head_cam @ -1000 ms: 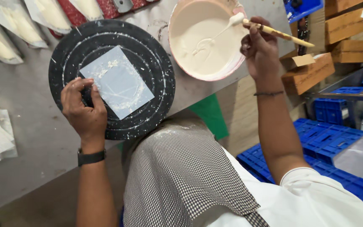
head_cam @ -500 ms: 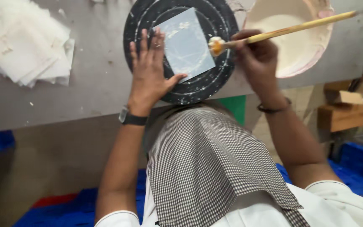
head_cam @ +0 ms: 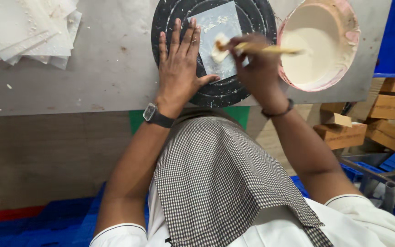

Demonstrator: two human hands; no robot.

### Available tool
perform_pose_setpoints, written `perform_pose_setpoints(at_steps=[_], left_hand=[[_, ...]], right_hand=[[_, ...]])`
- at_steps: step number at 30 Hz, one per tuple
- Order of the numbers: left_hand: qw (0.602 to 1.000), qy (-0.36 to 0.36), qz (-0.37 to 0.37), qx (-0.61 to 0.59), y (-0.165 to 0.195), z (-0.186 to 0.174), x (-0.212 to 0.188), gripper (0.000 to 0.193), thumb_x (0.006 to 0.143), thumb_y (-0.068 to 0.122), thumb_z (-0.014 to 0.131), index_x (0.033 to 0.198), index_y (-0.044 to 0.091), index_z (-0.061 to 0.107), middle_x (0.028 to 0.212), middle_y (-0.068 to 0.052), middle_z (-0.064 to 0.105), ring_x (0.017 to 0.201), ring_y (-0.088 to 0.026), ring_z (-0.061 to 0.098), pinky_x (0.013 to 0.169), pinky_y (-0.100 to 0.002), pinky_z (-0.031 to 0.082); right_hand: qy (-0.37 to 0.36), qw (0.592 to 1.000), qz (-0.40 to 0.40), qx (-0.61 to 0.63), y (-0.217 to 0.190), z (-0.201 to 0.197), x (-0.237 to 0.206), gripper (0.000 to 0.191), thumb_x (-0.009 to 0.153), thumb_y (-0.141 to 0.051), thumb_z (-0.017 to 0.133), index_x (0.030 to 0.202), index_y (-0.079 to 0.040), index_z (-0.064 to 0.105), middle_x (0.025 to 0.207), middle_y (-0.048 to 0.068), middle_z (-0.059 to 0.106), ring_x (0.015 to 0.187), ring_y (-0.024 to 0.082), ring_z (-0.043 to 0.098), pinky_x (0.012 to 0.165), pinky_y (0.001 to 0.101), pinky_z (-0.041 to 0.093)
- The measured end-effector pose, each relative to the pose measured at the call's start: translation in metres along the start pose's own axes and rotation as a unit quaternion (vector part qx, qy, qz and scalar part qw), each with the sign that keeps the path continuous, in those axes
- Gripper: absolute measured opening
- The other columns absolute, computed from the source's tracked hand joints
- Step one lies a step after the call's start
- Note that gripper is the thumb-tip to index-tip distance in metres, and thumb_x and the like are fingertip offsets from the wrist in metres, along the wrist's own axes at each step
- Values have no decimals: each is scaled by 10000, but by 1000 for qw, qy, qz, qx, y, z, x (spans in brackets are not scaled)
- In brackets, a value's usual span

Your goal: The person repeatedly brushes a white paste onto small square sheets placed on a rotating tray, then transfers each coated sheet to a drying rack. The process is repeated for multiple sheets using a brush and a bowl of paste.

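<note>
Both hands work: left hand (head_cam: 179,68) flat, fingers spread on the sheet (head_cam: 218,39); right hand (head_cam: 257,68) seemingly clenched around a brush (head_cam: 261,48).

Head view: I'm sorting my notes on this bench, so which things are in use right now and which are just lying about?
In use:
left hand flat on the black disc
pale sheet on the disc
right hand with brush
bowl of cream paste

Lying about:
stack of white sheets
cardboard boxes
blue crates

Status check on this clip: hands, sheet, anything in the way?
Left hand flat, pinning pale sheet on black disc. Right hand grips brush, bristles on sheet. Nothing in the way.
</note>
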State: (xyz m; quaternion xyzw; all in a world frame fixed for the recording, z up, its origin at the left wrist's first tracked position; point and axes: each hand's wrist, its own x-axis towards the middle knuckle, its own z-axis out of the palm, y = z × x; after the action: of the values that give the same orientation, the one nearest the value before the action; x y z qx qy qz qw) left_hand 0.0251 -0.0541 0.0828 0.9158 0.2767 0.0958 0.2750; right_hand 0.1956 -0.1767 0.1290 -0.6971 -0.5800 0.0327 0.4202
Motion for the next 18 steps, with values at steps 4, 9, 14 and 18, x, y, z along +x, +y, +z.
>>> perform_pose_setpoints(at_steps=[4,9,14,18], left_hand=[[1000,0,-2,2,0,1,-1,1233,721,680,827,1614,10,304,1716,-80,209,1588,-316,81,1283,-580,29],[1000,-3,-8,0,-2,2,-2,1243,704,687,825,1602,3,308,1711,-83,208,1580,-323,78,1274,-582,17],[1000,7,-18,-4,-3,0,-4,1248,696,670,841,1604,0,308,1709,-89,227,1583,-329,89,1281,-576,28],[1000,4,-27,1,-2,-4,-4,1331,667,674,849,1617,-5,209,1675,-96,285,1579,-321,125,1276,-579,59]], right_hand=[[-3,997,32,-68,-10,2,7,108,1011,3,801,1065,-59,732,990,64,742,719,156,689,601,299,520],[-35,996,-35,-70,-5,6,17,136,990,-4,786,1087,-57,706,1033,76,715,778,188,693,631,289,524],[26,999,36,-11,15,19,11,89,1041,-52,774,1009,-51,691,1070,88,745,665,191,652,588,335,484],[13,988,-43,-146,39,31,8,133,934,-92,839,945,-101,707,897,47,680,696,216,660,617,350,505]])
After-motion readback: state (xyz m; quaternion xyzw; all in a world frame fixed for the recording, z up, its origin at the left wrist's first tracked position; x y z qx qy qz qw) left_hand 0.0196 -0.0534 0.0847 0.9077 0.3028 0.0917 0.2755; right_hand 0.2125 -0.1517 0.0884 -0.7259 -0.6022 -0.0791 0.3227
